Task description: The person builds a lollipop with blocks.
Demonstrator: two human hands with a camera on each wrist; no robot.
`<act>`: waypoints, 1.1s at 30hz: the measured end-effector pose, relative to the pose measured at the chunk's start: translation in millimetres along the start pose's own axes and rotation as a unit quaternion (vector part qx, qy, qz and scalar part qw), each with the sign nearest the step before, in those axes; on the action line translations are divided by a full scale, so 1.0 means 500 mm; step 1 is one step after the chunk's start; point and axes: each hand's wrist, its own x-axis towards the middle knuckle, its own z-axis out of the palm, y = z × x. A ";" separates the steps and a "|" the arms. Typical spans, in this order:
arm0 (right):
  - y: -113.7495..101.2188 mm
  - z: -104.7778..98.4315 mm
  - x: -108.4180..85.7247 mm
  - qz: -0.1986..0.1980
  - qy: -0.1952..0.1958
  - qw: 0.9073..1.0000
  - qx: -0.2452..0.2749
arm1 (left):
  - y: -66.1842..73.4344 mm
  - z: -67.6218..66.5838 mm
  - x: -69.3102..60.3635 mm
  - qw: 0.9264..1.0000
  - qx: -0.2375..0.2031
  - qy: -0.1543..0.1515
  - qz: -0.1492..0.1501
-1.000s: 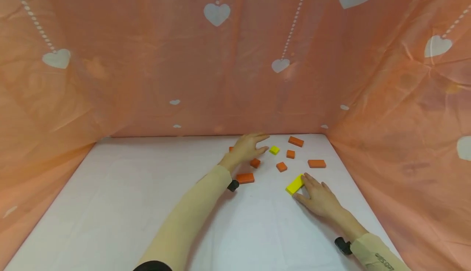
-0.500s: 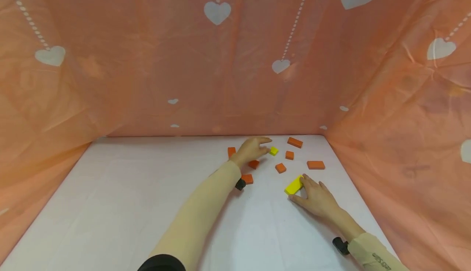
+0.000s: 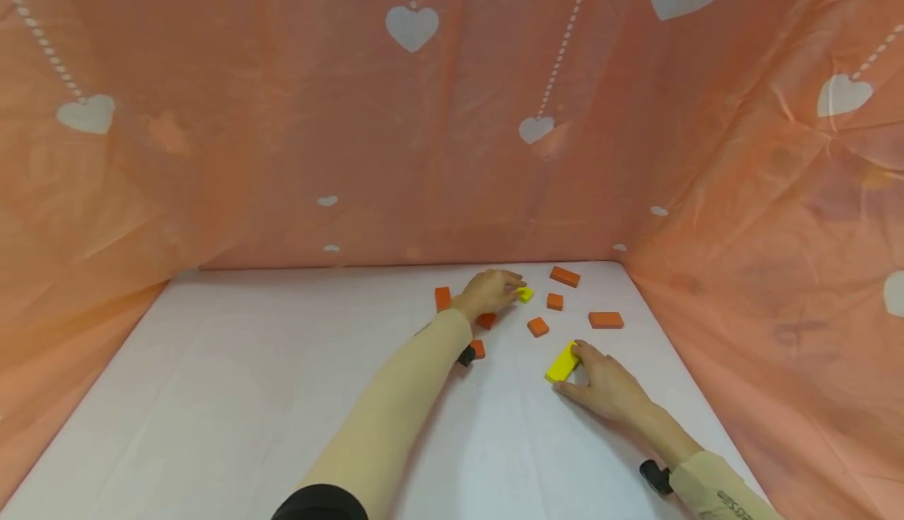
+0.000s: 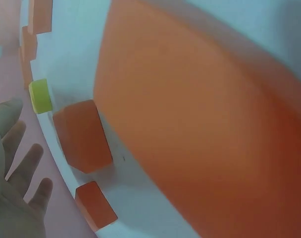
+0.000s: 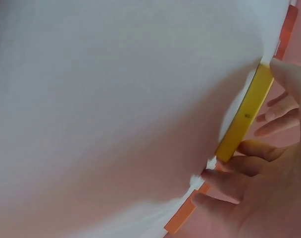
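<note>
In the head view my left hand [image 3: 487, 292] reaches over the far part of the table, its fingertips at a small yellow block [image 3: 525, 294]. The left wrist view has the fingers of this hand [image 4: 14, 168] spread and a gap between them and that yellow block [image 4: 40, 96]. Nearer the front, my right hand [image 3: 613, 388] pinches a longer yellow block [image 3: 562, 362] lying slanted on the table. Thumb and fingers of the right hand [image 5: 274, 168] are at opposite ends of the long yellow block [image 5: 247, 111] in the right wrist view.
Orange blocks lie around the hands: one [image 3: 442, 298] left of the left hand, another [image 3: 485, 321] partly under it, and others [image 3: 538, 326] [image 3: 606, 320] to the right. A pink curtain [image 3: 452, 151] with hearts borders the white table [image 3: 247, 387].
My left hand has moved slightly right and towards the small yellow block, its fingers now partly over it. The right hand keeps its grip on the long block, with little movement.
</note>
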 end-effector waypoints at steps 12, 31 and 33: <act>-0.044 0.000 -0.010 0.002 -0.029 0.997 0.078 | -0.001 0.009 0.004 1.000 0.014 -0.021 -0.015; -0.162 0.041 -0.042 -0.114 -0.105 0.983 0.101 | -0.009 0.018 0.006 1.000 0.011 -0.009 -0.007; -0.170 0.047 -0.047 -0.123 -0.105 0.982 0.095 | -0.008 0.019 0.006 1.000 0.010 -0.002 -0.005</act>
